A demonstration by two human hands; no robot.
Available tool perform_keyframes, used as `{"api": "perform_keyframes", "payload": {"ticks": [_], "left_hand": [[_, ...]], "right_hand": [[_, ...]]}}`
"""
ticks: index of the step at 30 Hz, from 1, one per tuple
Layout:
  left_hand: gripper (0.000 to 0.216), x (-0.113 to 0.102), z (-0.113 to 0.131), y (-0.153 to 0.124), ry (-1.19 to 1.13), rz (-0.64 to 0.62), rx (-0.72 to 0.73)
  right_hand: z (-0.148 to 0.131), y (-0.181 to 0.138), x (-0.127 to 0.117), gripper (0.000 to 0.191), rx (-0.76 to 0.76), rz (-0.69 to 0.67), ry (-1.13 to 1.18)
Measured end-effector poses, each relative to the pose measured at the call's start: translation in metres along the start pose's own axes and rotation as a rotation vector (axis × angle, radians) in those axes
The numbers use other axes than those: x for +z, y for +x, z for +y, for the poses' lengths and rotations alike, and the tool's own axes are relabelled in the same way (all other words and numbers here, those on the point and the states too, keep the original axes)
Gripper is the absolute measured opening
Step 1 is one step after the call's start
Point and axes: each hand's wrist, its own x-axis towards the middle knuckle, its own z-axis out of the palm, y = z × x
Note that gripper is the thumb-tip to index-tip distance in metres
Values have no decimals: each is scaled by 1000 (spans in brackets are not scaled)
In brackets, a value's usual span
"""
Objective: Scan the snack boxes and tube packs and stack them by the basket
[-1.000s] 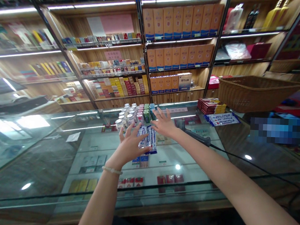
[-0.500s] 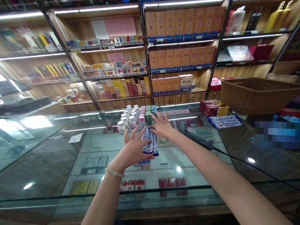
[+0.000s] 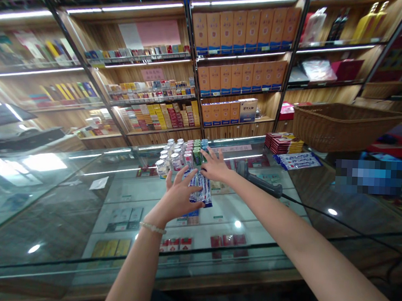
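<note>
Blue-and-white wrapped packets [image 3: 205, 191] lie side by side on the glass counter, partly covered by my left hand. That left hand [image 3: 177, 196], with a beaded bracelet at the wrist, has its fingers spread over the packets' left side; whether it presses on them I cannot tell. My right hand [image 3: 216, 167] reaches to the packets' far end, its fingers apart and near the small green tubs. Just beyond stand rows of clear white-lidded jars [image 3: 163, 167] and small pink, green and blue cylindrical tubs [image 3: 188, 159].
A black handheld scanner [image 3: 259, 182] with a cable lies right of my right hand. Farther right are stacked red and yellow packs [image 3: 281, 143], more blue-and-white packets [image 3: 298, 161] and a wicker basket [image 3: 348, 130]. Shelves with orange boxes [image 3: 239, 32] stand behind the glass counter [image 3: 119, 193].
Both hands stay at the packets with almost the same pose. The fingers of my left hand sit slightly closer over the packets, and the whole view has shifted a little.
</note>
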Motion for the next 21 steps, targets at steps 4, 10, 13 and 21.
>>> {"api": "perform_keyframes", "payload": {"ticks": [4, 10, 13, 21], "left_hand": [[28, -2, 2, 1, 5, -1, 25], [24, -2, 1, 2, 6, 18, 59], [24, -1, -1, 3, 16, 24, 69], [20, -8, 1, 3, 31, 136, 95]], "right_hand": [[0, -1, -5, 30, 17, 15, 10], [-1, -2, -9, 25, 62, 59, 33], [1, -3, -10, 24, 77, 83, 42], [16, -9, -27, 24, 190, 191, 142]]}}
